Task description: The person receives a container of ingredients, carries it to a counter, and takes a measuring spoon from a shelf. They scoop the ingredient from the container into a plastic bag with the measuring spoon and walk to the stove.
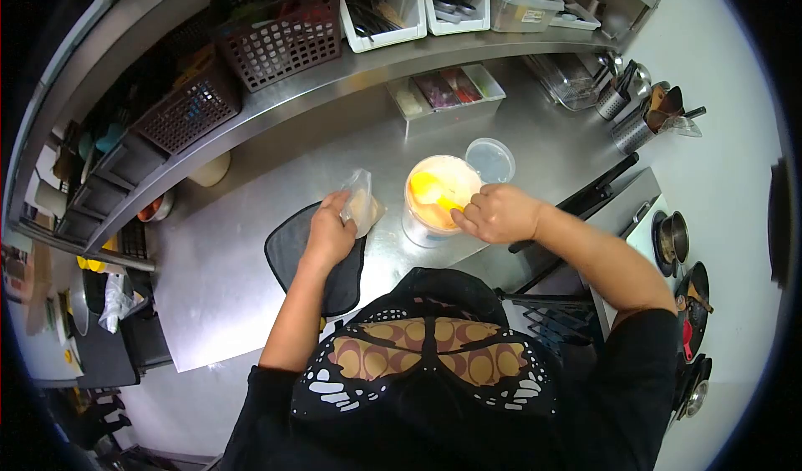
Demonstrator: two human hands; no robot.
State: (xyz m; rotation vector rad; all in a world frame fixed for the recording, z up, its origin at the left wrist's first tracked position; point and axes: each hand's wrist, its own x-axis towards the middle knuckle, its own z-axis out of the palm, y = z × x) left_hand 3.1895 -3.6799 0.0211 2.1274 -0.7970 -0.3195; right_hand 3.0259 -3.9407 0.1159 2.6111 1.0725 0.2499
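My left hand (331, 230) is closed on a clear plastic bag (361, 208) with something pale tan in it, held upright just above the steel counter. To the right of the bag stands a white round tub (423, 232), its top off, holding a creamy pale-orange mass. My right hand (501, 213) grips the handle of a bright yellow spoon or spatula (428, 188), whose wide end is inside the tub. Behind the tub lies a clear round lid (491, 162). A black cloth or mat (292, 244) lies partly under my left wrist.
A steel holder (443, 118) with several food compartments stands at the back of the counter (213, 279). Above it runs a shelf with brown baskets (276, 45) and white bins (384, 36). Utensil holders (632, 132) stand at the right, near a long black-handled object (597, 188) and hanging pans (671, 241).
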